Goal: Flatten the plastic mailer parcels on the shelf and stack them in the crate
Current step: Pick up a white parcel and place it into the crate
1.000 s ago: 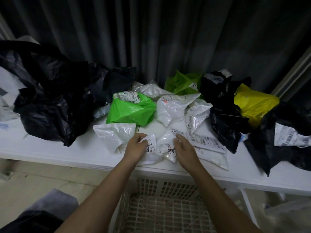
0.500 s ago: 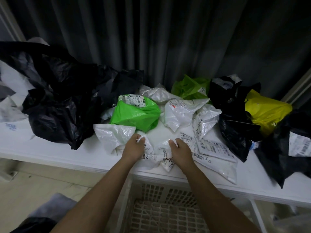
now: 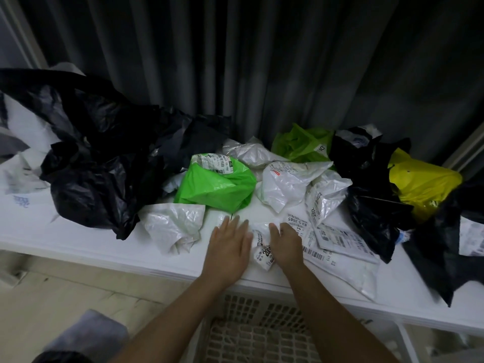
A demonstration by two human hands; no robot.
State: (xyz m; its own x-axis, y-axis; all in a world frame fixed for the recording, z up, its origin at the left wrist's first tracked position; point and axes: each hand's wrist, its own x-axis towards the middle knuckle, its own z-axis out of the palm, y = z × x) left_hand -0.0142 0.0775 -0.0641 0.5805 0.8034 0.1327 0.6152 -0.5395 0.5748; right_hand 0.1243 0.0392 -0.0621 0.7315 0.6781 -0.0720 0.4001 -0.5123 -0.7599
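Observation:
A small crumpled white mailer (image 3: pixel 262 248) with printed labels lies at the front edge of the white shelf (image 3: pixel 78 239). My left hand (image 3: pixel 228 246) rests flat on its left part, palm down with the fingers stretched out. My right hand (image 3: pixel 286 242) sits on its right part with the fingers curled down onto the plastic. Directly below the shelf edge, between my forearms, stands the white lattice crate (image 3: pixel 262 336); I see no mailer in the part that shows.
More mailers crowd the shelf: a bright green one (image 3: pixel 217 187), white ones (image 3: pixel 172 226) (image 3: pixel 288 184), a flat labelled one (image 3: pixel 340 247), black bags at the left (image 3: pixel 99 163) and right (image 3: pixel 372 210), and a yellow one (image 3: pixel 421 184). Dark curtains hang behind.
Both hands pinched the white mailer earlier. Now my left hand has opened and lies flat on it, and the mailer sits lower against the shelf.

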